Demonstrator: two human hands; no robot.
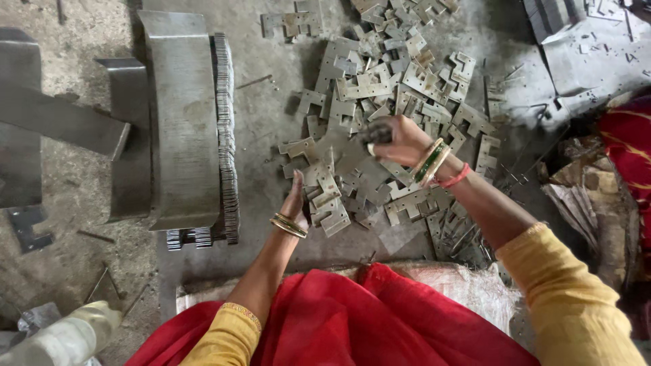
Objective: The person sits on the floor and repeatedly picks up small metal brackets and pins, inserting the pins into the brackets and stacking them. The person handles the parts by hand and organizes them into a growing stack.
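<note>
Head view: the work surface is a bare concrete floor (271, 115), grey, dusty and scuffed, strewn with loose wire scraps and small offcuts. In the centre and upper right of the frame lies a heap of flat stamped metal plates (380, 102), notched and overlapping in no order. The right hand (397, 139), centre frame, is closed around one dark plate (376, 132) lifted just above the heap; bangles sit on that wrist. The left hand (295, 196), lower centre, rests edge-on at the heap's near margin with fingers straight and together, touching the plates but clasping none. At centre left stands a curved steel fixture (183, 115) with a dense row of stacked plates (227, 135) packed against its right side. Steel sheets (576, 61) lie at upper right, a white sack (468, 285) at the bottom, beneath red cloth (352, 318).
</note>
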